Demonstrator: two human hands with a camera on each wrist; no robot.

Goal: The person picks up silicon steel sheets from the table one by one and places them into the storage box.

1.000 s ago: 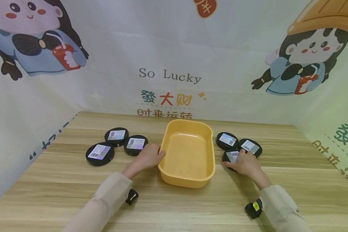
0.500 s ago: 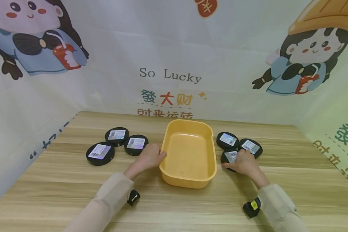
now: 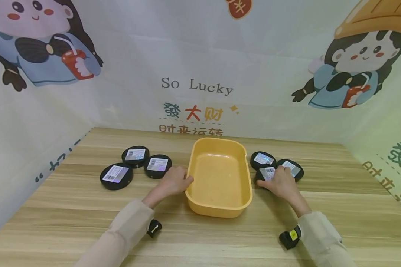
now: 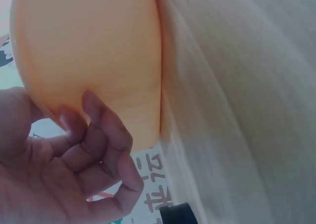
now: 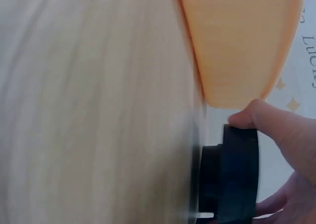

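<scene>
At the centre of the frame, the left hand [image 3: 174, 180] pinches the left rim of a yellow bin [image 3: 217, 212], fingers against its outer wall. Right of centre, the right hand [image 3: 283, 184] grips a black disc [image 3: 265, 173] by its sides, thumb on the edge nearest the bin; the right wrist view shows it raised off the desk [image 3: 207, 244] (another disc stands lower behind it). Two labelled discs [image 3: 263, 159] sit just beyond it. Three more discs [image 3: 117, 176] lie left of centre, labels up.
</scene>
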